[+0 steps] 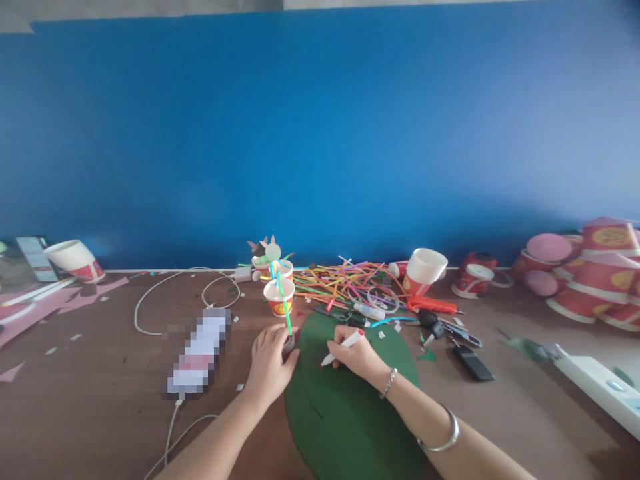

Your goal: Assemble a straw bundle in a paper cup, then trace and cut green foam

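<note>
My right hand (357, 353) grips a white marker (349, 341) with a red end, and its tip points down at the left over a large green oval sheet (345, 427). My left hand (271, 360) is curled on the table at the sheet's left edge. Its fingers are closed around a small roundish thing (289, 343), mostly hidden, which I cannot make out. A green straw (286, 307) reaches down to that spot, passing in front of a red and white paper cup (280, 297). Behind that cup stands a figure with a pale round head (273, 251).
Coloured pipe-cleaner-like strips (340, 283) lie heaped at the back. A white cup (425, 267), an orange-red tool (433, 305) and keys (431, 325) are to the right. Stacked red cups (603, 280) stand far right. A phone (200, 353) with a cable lies left.
</note>
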The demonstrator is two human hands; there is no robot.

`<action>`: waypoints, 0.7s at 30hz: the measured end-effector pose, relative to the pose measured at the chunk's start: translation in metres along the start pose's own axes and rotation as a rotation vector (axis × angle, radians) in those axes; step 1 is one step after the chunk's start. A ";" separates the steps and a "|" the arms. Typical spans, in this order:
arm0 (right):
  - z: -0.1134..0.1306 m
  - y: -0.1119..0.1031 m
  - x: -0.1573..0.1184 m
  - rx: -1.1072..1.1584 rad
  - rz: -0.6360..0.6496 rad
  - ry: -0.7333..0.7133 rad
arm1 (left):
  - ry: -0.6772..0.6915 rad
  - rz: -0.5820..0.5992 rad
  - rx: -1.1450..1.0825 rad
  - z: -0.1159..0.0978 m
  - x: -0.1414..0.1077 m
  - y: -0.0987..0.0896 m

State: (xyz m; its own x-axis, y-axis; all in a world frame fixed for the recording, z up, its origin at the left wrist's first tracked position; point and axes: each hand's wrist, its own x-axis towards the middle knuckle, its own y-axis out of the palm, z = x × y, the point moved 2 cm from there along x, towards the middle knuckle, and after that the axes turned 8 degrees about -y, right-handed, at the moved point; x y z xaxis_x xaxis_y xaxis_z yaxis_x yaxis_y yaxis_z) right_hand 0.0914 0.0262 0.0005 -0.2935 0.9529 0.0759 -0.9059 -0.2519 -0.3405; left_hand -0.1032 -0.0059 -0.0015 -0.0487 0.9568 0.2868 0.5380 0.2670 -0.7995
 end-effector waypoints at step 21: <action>-0.005 -0.019 0.007 0.289 -0.331 0.036 | -0.014 0.006 0.017 -0.002 0.000 -0.001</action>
State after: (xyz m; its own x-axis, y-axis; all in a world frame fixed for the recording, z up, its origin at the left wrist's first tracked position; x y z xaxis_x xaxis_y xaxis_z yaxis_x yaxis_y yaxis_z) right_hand 0.1076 0.0385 0.0029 0.0328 0.9942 0.1022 -0.9990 0.0358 -0.0270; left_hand -0.1025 -0.0064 0.0005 -0.0571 0.9599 0.2743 0.5243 0.2627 -0.8100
